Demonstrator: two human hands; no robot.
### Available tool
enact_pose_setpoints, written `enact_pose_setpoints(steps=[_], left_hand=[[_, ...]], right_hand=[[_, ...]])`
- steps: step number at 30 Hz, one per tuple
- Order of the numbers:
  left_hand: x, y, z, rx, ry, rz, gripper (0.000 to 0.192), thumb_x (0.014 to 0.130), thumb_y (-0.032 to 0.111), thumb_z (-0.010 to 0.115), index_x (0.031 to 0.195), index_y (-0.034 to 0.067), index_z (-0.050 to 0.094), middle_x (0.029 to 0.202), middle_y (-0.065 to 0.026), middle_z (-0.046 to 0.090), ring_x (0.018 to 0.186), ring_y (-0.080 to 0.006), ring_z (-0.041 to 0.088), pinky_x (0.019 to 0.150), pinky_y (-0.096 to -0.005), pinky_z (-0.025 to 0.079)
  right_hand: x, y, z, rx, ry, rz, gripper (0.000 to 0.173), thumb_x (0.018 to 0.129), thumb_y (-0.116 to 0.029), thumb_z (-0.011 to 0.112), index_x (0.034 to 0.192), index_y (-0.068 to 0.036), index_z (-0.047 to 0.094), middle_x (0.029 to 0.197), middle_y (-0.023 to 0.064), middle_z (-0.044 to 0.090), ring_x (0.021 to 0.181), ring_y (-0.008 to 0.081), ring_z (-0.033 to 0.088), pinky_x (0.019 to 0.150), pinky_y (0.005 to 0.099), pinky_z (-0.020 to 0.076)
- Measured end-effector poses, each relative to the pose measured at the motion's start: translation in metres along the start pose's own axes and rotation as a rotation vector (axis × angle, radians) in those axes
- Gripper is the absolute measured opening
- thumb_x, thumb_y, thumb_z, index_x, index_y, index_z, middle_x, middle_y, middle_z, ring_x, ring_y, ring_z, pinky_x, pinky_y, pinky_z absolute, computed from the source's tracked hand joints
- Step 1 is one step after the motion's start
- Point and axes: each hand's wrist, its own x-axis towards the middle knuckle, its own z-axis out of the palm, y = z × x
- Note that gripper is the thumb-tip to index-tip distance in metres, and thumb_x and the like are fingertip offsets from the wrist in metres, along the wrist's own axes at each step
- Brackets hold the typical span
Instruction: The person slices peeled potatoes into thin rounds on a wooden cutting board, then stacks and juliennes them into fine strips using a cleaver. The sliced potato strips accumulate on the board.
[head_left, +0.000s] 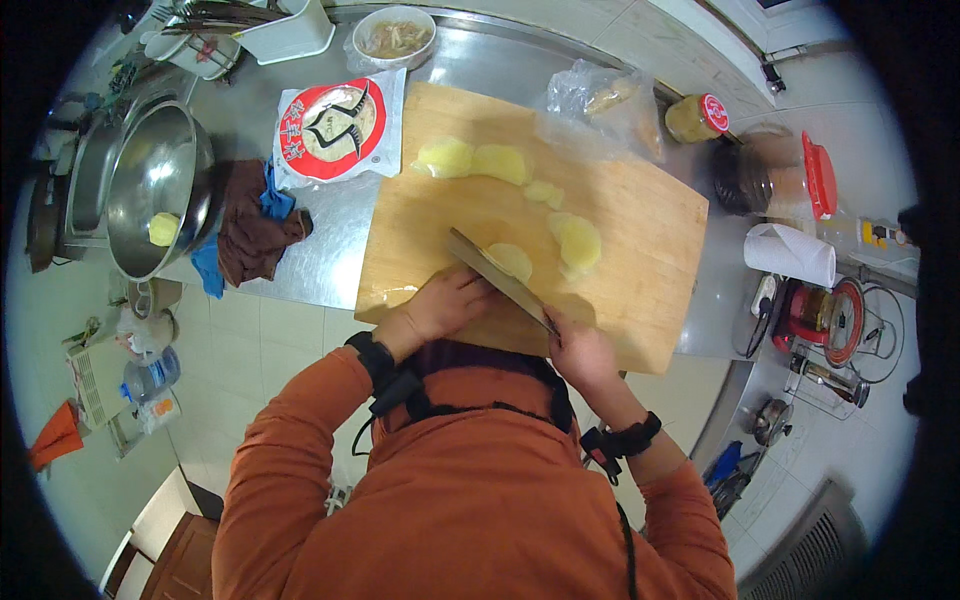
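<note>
My right hand (585, 352) grips the handle of a broad-bladed kitchen knife (501, 280), its blade slanting up and left over a wooden cutting board (637, 300). On the near-left side of the blade lies my left hand (448, 300), its fingertips partly hidden; whether they hold a piece, I cannot tell. Thin pale-yellow slices, apparently potato (511, 261), rest against the blade's far side. More slices lie in overlapping groups: one group (580, 244) to the right, small pieces (544, 193) farther up, and larger ones (499, 163) near the board's far left.
Left of the board are a printed food packet (330, 127), a brown cloth (259, 225) and a steel bowl (191, 142) holding a peeled yellow piece (163, 229). A white bowl of food (394, 37) stands behind. A plastic bag (600, 112) overlaps the board; a jar (686, 120) and paper roll (787, 253) stand right.
</note>
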Motion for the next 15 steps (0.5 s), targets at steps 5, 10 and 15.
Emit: enact_pose_setpoints(steps=[5,10,15], left_hand=[[-0.002,0.000,0.000,0.017,-0.010,-0.001,0.029,0.076,0.019,0.056,0.103,0.014,0.064,0.109,-0.0021,0.060,0.107,-0.0233,0.054,0.079,-0.0365,0.053],[-0.005,0.007,0.008,-0.272,-0.027,-0.329,0.028,0.075,0.020,0.058,0.102,0.014,0.064,0.105,-0.0035,0.059,0.104,-0.0249,0.055,0.078,-0.0377,0.052],[-0.003,-0.001,0.003,-0.154,0.048,-0.076,0.026,0.076,0.018,0.058,0.100,0.013,0.064,0.106,-0.0042,0.059,0.102,-0.0253,0.055,0.077,-0.0378,0.053]], right_hand=[[-0.014,-0.002,-0.005,0.018,0.075,-0.060,0.032,0.085,-0.015,0.059,0.116,-0.010,0.058,0.075,0.0196,0.064,0.065,0.0376,0.063,0.057,0.0480,0.0509],[-0.055,0.009,-0.020,0.007,0.219,-0.156,0.027,0.079,-0.006,0.064,0.106,-0.006,0.063,0.074,0.0174,0.065,0.063,0.0350,0.064,0.055,0.0451,0.0513],[-0.040,0.004,-0.007,0.039,0.306,-0.172,0.030,0.080,-0.010,0.063,0.110,-0.009,0.062,0.073,0.0176,0.065,0.063,0.0351,0.064,0.055,0.0456,0.0521]])
